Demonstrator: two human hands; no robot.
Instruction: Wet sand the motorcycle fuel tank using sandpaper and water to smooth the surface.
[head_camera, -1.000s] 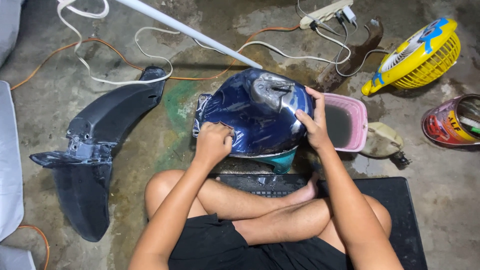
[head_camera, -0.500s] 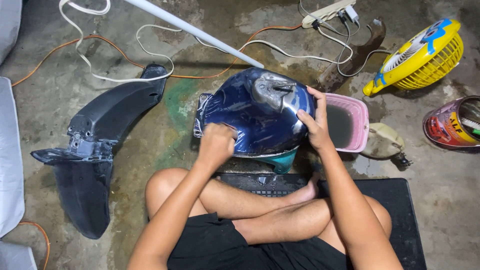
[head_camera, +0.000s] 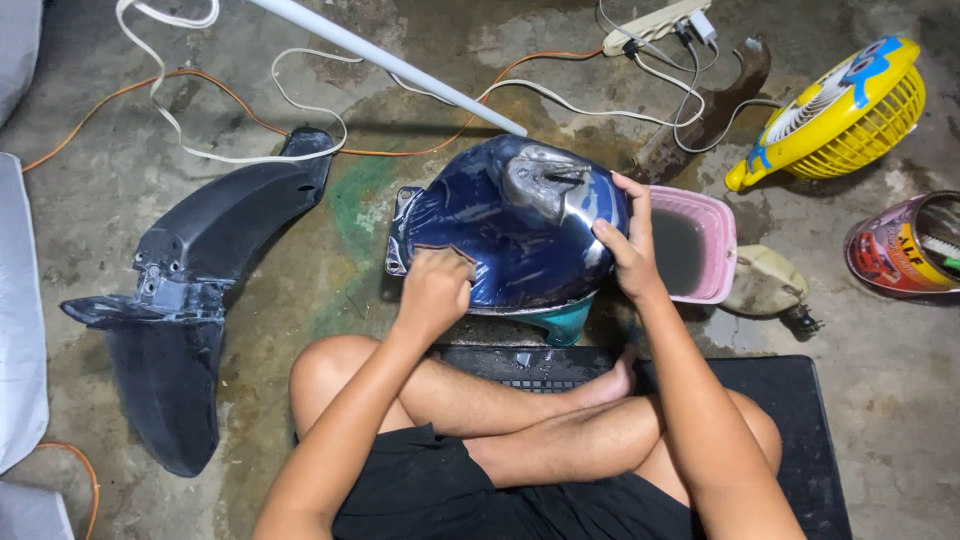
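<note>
A person sits cross-legged on a black mat (head_camera: 780, 400) on a stained concrete floor (head_camera: 400, 90); just beyond the crossed legs lies a dark blue fuel tank (head_camera: 500, 235), wet and glossy; its long axis runs left to right, the narrow flat end with a pale scuffed edge pointing left, the bulbous end with a bare grey patch (head_camera: 545, 180) pointing right; it sits on a teal prop (head_camera: 562, 325) that shows under its near edge.

The left hand (head_camera: 435, 290) is curled into a loose fist, pressed on the tank's near left face; whether it holds anything inside the fist cannot be told; the right hand (head_camera: 625, 240) is spread wide, fingers laid over the tank's right end, thumb on the near side, bracing it.

Touching the tank's right end is a pink tub (head_camera: 700, 245) of dark water; just right of the tub lies a beige jug (head_camera: 765, 282) on its side; far right stands a yellow fan (head_camera: 840, 115), tilted, and near it at the right edge an opened paint tin (head_camera: 900, 245).

Well to the left lies a black fender (head_camera: 190, 290), its long axis running from far right to near left; a white tube (head_camera: 390, 65) crosses the far floor diagonally, ending just beyond the tank; white and orange cables (head_camera: 200, 130) loop across the far floor to a power strip (head_camera: 655, 25); grey cloth (head_camera: 20, 310) edges the left side.
</note>
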